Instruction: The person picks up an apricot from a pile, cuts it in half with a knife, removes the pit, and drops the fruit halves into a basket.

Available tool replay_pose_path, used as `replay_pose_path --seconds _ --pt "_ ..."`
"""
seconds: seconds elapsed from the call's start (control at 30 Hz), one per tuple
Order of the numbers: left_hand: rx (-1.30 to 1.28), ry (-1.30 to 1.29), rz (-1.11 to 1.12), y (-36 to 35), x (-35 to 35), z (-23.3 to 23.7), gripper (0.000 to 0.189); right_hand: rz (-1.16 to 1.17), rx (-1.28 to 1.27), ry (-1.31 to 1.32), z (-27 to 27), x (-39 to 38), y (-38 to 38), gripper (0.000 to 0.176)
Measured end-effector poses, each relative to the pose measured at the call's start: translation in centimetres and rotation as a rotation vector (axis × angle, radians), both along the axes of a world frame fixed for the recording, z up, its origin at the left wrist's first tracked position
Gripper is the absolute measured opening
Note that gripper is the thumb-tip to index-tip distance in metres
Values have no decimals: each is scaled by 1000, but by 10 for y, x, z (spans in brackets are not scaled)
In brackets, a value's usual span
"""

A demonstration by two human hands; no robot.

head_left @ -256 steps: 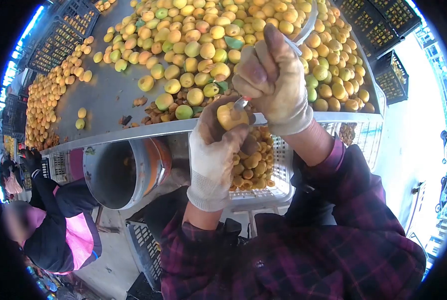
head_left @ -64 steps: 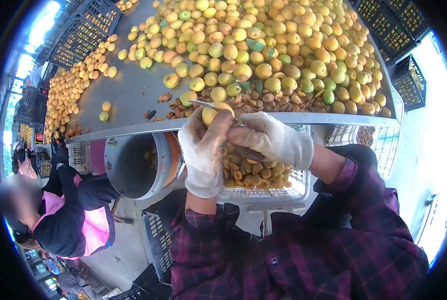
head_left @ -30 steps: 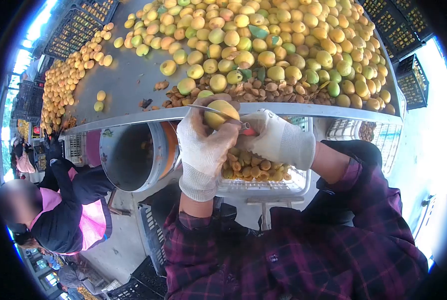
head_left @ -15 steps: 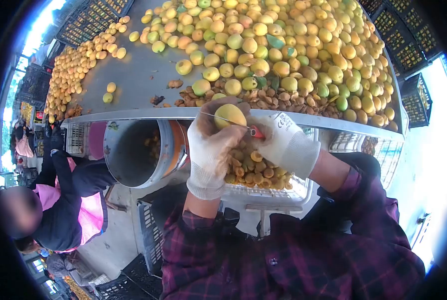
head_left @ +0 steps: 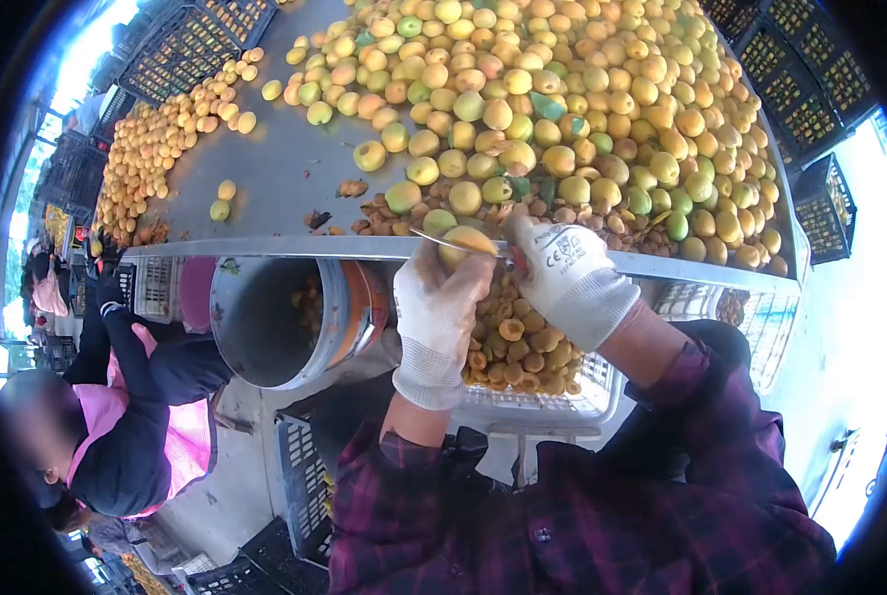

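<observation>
My left hand (head_left: 437,317), in a stained white glove, is closed around a yellow apricot (head_left: 466,246) at the metal table's front edge. In my gloved right hand (head_left: 567,270) is the red handle of a small knife (head_left: 443,239); its thin blade lies across the top of the apricot. Whole yellow and green apricots (head_left: 562,99) are heaped on the table (head_left: 255,159) behind both hands, with brown pits or scraps (head_left: 622,230) along the edge. Under my hands, opened apricot pieces (head_left: 523,347) fill a white basket (head_left: 592,392).
A large metal bucket (head_left: 265,322) stands left of the basket. Another person (head_left: 136,416) in dark and pink clothing is at the far left. Black crates (head_left: 825,208) stand at the right, and another black crate (head_left: 304,486) is at lower left.
The knife blade has moved from the apricot's side to across its top. My left hand has shifted slightly down and right, and my right hand has tilted. The view has shifted slightly.
</observation>
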State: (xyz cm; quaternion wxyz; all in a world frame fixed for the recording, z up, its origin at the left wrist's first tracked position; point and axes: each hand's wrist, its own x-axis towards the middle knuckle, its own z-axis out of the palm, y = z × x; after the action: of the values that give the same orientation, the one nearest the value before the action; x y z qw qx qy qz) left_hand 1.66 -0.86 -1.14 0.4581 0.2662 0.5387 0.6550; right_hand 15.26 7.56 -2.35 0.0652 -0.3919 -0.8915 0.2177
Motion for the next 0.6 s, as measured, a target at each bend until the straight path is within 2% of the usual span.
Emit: replay_pose_path --seconds 0.07,0.1,0.17,0.23,0.27,0.33,0.47,0.53,0.6 --pt "-123 78 -24 0 2 2 23 7 -88 -27 5 0 1 32" --pt "-129 76 -34 0 3 1 23 16 -152 -30 12 -1 0 23" --pt "-85 164 -2 -2 5 -3 29 14 -226 -32 6 1 -3 20" --pt "-71 193 -24 -2 6 -1 31 80 -206 168 -14 3 -3 22" --pt "-51 226 -35 -2 6 -1 34 73 -212 166 -8 2 -3 22" --pt "-36 186 -17 -2 8 -4 36 33 -243 -47 13 -1 -2 22" --pt "-93 224 -55 0 6 -1 39 -7 -191 -156 19 1 0 22" --pt "-103 283 -41 -1 8 3 39 57 -283 40 6 3 -2 24" --pt "-88 269 -35 -2 8 6 38 49 -284 72 -3 2 -5 25"
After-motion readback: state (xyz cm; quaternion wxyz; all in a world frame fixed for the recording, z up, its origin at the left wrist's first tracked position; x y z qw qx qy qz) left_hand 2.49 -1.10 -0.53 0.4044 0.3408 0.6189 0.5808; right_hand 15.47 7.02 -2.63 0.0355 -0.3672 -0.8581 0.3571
